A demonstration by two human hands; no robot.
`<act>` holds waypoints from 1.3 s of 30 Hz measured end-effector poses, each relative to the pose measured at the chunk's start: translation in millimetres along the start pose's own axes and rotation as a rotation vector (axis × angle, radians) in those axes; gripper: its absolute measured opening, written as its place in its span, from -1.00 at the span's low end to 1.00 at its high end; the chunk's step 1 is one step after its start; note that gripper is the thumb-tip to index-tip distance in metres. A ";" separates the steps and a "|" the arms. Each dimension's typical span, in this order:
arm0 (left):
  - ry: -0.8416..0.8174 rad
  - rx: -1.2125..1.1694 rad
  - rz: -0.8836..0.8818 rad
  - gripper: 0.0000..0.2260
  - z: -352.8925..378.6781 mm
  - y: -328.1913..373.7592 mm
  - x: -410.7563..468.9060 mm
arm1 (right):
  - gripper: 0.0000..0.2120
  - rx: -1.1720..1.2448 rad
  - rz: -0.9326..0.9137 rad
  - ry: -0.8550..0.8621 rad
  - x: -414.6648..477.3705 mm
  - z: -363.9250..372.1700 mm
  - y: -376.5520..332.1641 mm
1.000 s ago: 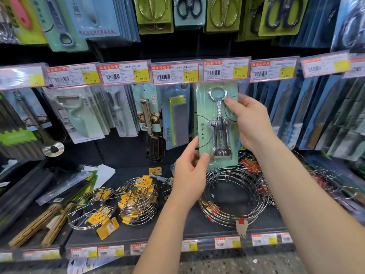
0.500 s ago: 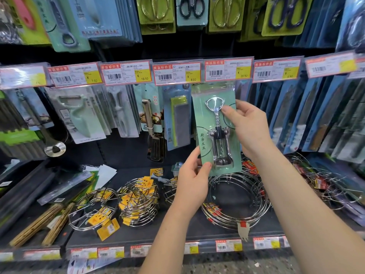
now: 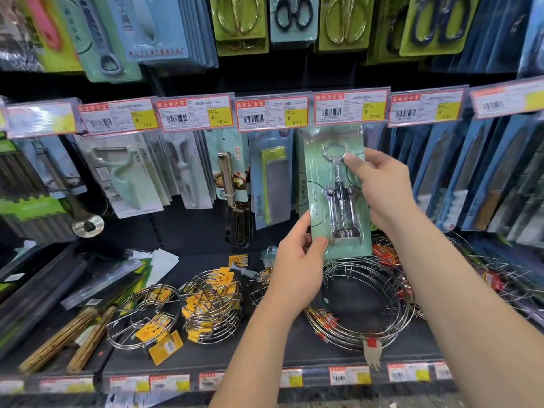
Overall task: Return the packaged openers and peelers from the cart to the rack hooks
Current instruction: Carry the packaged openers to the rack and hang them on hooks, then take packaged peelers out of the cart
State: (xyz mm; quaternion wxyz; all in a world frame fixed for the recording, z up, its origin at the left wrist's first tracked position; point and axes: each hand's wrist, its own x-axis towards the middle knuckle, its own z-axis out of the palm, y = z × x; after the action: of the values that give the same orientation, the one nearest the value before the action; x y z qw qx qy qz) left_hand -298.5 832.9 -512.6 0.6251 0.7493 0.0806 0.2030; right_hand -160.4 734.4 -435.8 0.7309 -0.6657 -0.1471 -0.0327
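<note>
I hold a packaged corkscrew opener [image 3: 329,201], a chrome winged corkscrew on a pale green card, upright in front of the rack. My left hand [image 3: 297,260] pinches the card's lower left corner. My right hand [image 3: 382,189] grips its right edge, with a fingertip near the corkscrew's ring. The card's top reaches just under the 20.90 price tag [image 3: 350,108]; the hook behind it is hidden. A packaged green peeler [image 3: 126,181] hangs on the rack at the left under the 7.50 tag.
Neighbouring hooks carry a sharpening stone pack [image 3: 275,184], a spatula [image 3: 232,198] and blue knife packs [image 3: 477,178]. Scissors packs [image 3: 294,16] hang in the row above. The shelf below holds wire steamer racks [image 3: 359,307] and bamboo items [image 3: 73,340].
The opener pack tilted left half a second ago and now stands more upright, its top close under the price tag. Both hands keep their grip on it.
</note>
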 end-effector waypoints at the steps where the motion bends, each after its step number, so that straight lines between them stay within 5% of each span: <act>1: 0.007 0.015 -0.003 -0.49 -1.7 -1.1 3.0 | -0.55 -0.021 -0.004 0.014 3.7 2.9 0.8; 4: -0.007 0.035 -0.068 -0.32 -6.1 -0.9 8.9 | -0.44 -0.100 0.011 0.025 16.6 9.5 -0.3; 7: -0.041 0.069 -0.072 -0.24 -0.8 -1.4 9.3 | -0.55 -0.167 0.069 0.074 32.4 14.2 -1.9; 16: -0.101 0.513 0.103 -0.47 18.4 -2.8 -12.1 | -0.59 -0.303 0.083 0.191 37.5 -1.8 15.9; 22: -0.193 0.693 0.134 -0.56 53.5 85.7 2.0 | -0.62 -0.748 0.076 0.075 2.1 -73.7 -14.3; 25: -0.259 0.796 0.150 -0.55 79.0 154.3 13.4 | -0.61 -0.932 0.186 -0.013 -13.7 -120.7 -66.3; 30: -0.606 1.033 0.212 -0.45 142.4 281.7 10.5 | -0.51 -1.094 0.449 -0.080 -44.9 -224.9 -200.8; 39: -1.010 1.049 0.502 -0.50 341.0 558.5 -11.8 | -0.65 -1.178 0.666 0.244 -93.5 -418.9 -485.4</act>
State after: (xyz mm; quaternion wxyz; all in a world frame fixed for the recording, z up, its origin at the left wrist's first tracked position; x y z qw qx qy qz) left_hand -245.4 405.5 -19.9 0.0841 0.9452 -0.3015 -0.0929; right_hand -296.0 254.8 -21.8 0.2296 -0.9533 0.1909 0.0446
